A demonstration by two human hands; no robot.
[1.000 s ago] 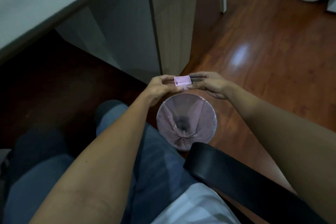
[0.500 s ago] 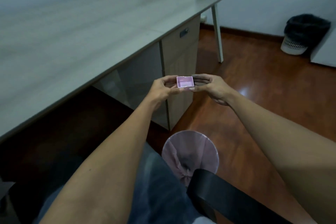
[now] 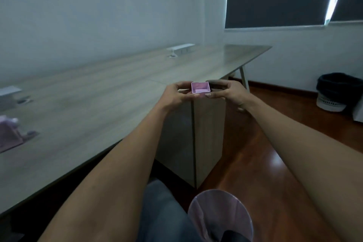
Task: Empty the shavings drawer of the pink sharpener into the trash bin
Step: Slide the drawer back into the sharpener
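Observation:
A small pink shavings drawer (image 3: 200, 87) is held at chest height between both hands, its open side facing me and looking bare inside. My left hand (image 3: 177, 95) pinches its left edge and my right hand (image 3: 228, 92) pinches its right edge. The pink-lined trash bin (image 3: 220, 216) stands on the floor well below the hands, by my knee. The pink sharpener (image 3: 9, 133) sits blurred on the desk at the far left.
A long grey desk (image 3: 98, 104) runs along the left, with a cabinet (image 3: 208, 143) under it. White cable boxes (image 3: 180, 48) sit on the desk. A second bin with a black liner (image 3: 334, 92) stands by the far wall on the wooden floor.
The view has tilted up from the floor to the desk and wall. Both hands have lifted the drawer away from the trash bin and turned its open side up toward me.

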